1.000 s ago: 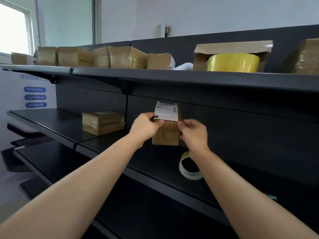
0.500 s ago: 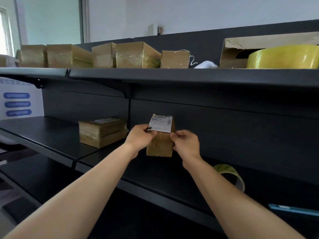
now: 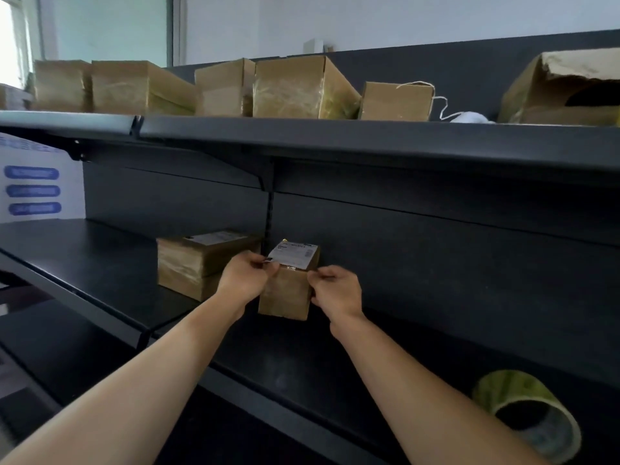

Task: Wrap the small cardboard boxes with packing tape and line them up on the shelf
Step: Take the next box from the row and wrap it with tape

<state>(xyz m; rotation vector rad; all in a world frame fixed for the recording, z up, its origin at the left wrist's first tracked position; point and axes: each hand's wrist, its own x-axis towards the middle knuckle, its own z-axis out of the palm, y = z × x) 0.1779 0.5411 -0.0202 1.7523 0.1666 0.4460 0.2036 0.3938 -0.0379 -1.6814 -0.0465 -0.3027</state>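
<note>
A small cardboard box (image 3: 285, 295) with a white label on top stands on the middle black shelf (image 3: 100, 263), close to the back panel. My left hand (image 3: 245, 278) grips its upper left edge and my right hand (image 3: 337, 292) grips its upper right side. Just left of it sit two taped boxes (image 3: 198, 263), one stacked on the other. A roll of yellowish packing tape (image 3: 526, 414) lies on the same shelf at the lower right.
The top shelf (image 3: 335, 135) carries a row of several taped boxes (image 3: 295, 88), a small box with string (image 3: 396, 100) and a torn open carton (image 3: 563, 92) at the right. A white sign with blue labels (image 3: 33, 191) hangs at the left.
Both hands have carried the labelled box back and left along the middle shelf, closer to the stacked pair. The view has swung so the tape roll now sits far right.
</note>
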